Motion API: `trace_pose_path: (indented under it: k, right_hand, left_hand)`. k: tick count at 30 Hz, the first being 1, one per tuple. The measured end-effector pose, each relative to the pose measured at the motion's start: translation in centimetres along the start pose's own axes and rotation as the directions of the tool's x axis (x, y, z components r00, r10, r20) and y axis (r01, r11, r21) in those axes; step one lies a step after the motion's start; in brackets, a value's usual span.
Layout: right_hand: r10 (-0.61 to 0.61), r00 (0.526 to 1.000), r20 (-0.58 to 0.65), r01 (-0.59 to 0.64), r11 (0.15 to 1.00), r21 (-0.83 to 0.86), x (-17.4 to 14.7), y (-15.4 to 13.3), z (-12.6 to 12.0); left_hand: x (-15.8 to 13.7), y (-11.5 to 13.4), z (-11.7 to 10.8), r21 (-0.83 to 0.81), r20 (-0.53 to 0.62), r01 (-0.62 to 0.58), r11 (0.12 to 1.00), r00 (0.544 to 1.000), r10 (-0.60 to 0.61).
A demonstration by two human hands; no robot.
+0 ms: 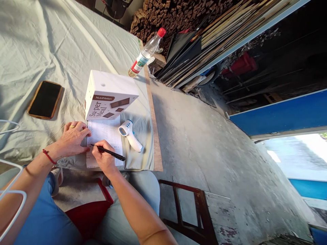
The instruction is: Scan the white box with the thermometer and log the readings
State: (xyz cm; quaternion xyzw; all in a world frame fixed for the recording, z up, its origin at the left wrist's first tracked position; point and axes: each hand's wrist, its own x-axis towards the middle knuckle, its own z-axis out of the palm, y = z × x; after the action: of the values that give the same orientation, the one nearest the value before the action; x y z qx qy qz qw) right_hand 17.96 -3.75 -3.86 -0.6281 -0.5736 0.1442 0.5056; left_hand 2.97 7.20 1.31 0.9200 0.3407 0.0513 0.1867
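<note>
A black pen (112, 153) is pinched in my right hand (104, 158), its tip on the left part of a paper sheet (108, 136) with printed lines and handwriting. My left hand (74, 139), with a ring and a red wrist cord, rests on the cloth with thumb and fingers apart, fingertips at the sheet's left edge. Just beyond the sheet, and over its far end, stands a white box (109, 98) reading "NutriMotion Su-per Meal". Right of the paper lies a white handheld infrared thermometer (130, 136).
A smartphone (45, 99) lies on the cloth-covered table (58, 41) at left. A red-capped bottle (145, 56) stands near the table's right edge. White cables (15, 166) cross the left side. A dark wooden frame (189, 211) is on the floor; stacked wood (163, 17) is behind.
</note>
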Motion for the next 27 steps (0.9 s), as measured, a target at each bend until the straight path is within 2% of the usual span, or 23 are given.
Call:
trace_pose_path:
  k: [7, 14, 19, 27]
  right_hand:
    - [-0.009, 1.000, 0.008, 0.009, 1.000, -0.006, 0.07, -0.09, -0.04]
    - [0.003, 1.000, 0.022, -0.003, 1.000, -0.006, -0.02, 0.03, -0.07]
    - [0.008, 0.999, -0.034, -0.008, 1.000, -0.008, -0.14, -0.03, -0.07]
    - [-0.081, 0.994, -0.071, 0.080, 0.996, -0.027, -0.04, -0.17, -0.04]
  left_hand:
    - [0.04, 0.34, -0.27, 0.014, 0.028, 0.033, 0.999, 0.999, -0.033]
    - [-0.02, 0.00, 0.09, 0.020, 0.013, 0.011, 1.000, 1.000, -0.011]
    - [0.03, 0.08, 0.01, 0.010, 0.025, 0.019, 1.000, 0.999, -0.020]
    - [0.08, 0.32, -0.31, 0.035, 0.069, 0.036, 0.999, 0.997, -0.039]
